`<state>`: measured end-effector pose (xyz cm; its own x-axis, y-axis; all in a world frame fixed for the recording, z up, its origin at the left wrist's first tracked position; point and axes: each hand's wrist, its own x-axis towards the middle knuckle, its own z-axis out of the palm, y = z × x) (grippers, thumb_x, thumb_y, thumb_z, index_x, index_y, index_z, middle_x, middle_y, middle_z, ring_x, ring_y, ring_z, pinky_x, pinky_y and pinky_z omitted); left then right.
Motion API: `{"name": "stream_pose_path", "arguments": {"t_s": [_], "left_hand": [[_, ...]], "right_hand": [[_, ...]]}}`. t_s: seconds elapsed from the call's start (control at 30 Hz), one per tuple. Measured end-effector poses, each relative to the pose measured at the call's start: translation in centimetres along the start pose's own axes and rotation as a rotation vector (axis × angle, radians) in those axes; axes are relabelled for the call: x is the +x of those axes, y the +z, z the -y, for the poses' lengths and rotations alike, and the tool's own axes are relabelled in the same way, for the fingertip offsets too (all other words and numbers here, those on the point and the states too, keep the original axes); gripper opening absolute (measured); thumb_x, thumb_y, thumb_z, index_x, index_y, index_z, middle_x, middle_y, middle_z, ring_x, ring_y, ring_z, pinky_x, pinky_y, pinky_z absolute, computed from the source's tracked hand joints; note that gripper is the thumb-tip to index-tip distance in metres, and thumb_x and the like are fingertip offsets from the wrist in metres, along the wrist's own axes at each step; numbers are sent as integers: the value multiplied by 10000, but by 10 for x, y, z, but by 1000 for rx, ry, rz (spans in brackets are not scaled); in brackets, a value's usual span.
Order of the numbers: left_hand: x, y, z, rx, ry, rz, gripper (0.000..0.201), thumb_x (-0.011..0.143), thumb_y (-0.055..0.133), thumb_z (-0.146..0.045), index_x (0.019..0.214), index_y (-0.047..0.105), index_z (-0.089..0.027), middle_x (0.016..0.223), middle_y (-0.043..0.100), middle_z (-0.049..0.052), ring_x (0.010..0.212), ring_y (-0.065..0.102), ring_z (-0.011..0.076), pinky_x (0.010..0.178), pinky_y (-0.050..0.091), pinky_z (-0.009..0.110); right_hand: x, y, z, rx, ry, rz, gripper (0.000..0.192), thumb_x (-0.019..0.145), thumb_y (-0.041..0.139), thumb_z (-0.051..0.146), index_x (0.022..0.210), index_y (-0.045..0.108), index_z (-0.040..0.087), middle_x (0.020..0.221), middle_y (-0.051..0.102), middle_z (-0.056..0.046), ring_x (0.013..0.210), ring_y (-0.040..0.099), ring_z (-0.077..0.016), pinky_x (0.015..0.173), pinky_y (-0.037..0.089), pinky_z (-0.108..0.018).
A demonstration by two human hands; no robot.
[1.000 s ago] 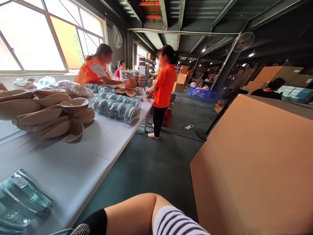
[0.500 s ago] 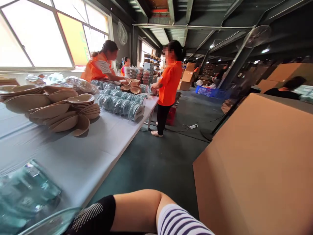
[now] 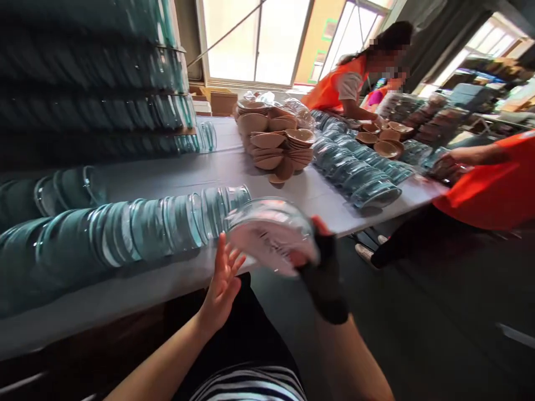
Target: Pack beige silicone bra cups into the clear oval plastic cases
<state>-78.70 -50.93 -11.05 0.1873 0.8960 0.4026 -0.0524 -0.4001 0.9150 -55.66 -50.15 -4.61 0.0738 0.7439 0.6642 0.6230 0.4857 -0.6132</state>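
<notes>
A clear glass bowl [image 3: 267, 236] with pale pink paper printed with dark lettering is tilted on its side in front of me. My right hand [image 3: 326, 270], in a black fingerless glove and blurred, grips its right edge. My bare left hand [image 3: 220, 287] is just left of the bowl, palm up with the fingers spread; whether a fingertip touches the rim I cannot tell. Behind the left hand, a long row of nested glass bowls [image 3: 129, 228] lies sideways along the table's near edge. The bowl in my grip overlaps the right end of that row in view.
Tall tiers of glassware [image 3: 104, 111] rise at the left. Beige oval dishes [image 3: 267, 147] are piled mid-table on a white cover [image 3: 175, 167]. More glass rows [image 3: 355, 167] lie beyond. A co-worker in orange [image 3: 334, 89] leans over the far side; another orange sleeve [image 3: 501, 184] is at right.
My view has swung left from the aisle and large carton to the table. The glass bowl and both hands are now in front of me; earlier only a gloved arm showed beside a glass rim.
</notes>
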Motion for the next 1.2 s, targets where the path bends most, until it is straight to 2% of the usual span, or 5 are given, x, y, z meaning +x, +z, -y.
{"name": "stream_pose_path", "arguments": {"t_s": [0.33, 0.5, 0.8, 1.0, 1.2], "left_hand": [[3, -53, 10, 394, 191, 2, 218, 921, 557, -163, 1069, 693, -245, 1008, 731, 41, 994, 691, 188, 874, 566, 329], [72, -72, -27, 660, 497, 1, 247, 924, 562, -170, 1132, 669, -250, 1100, 724, 46, 1196, 611, 215, 1056, 476, 412], [137, -50, -8, 1378, 210, 151, 633, 940, 523, -430, 1472, 442, -97, 1510, 420, 267, 1372, 450, 408, 1142, 273, 617], [131, -61, -5, 1284, 261, 128, 701, 940, 518, -480, 1513, 366, -107, 1508, 431, 255, 1414, 399, 393, 1183, 194, 609], [83, -53, -26, 363, 233, -21, 915, 877, 429, -742, 1581, 73, -279, 1554, 388, 188, 1413, 424, 332, 1070, 453, 521]], "right_hand": [[71, -43, -172, -551, 169, -75, 667, 795, 583, 567, 1305, 547, 139, 1276, 592, -204, 1198, 545, -336, 1043, 433, -523], [76, 2, -113, -488, -67, -263, 567, 891, 542, 508, 1322, 528, 140, 1306, 575, -196, 1251, 531, -328, 1080, 408, -543], [53, 170, -44, 75, -89, 103, 463, 985, 438, 357, 1393, 462, 139, 1402, 561, -158, 1309, 542, -203, 1108, 452, -350], [69, 132, -60, -57, 149, 13, 434, 863, 492, 203, 1289, 573, 181, 1267, 674, -110, 1149, 652, -242, 1015, 521, -396], [60, 51, -10, 106, 57, -267, 426, 845, 581, 285, 1266, 591, 221, 1244, 676, -94, 1151, 646, -242, 1010, 535, -431]]}}
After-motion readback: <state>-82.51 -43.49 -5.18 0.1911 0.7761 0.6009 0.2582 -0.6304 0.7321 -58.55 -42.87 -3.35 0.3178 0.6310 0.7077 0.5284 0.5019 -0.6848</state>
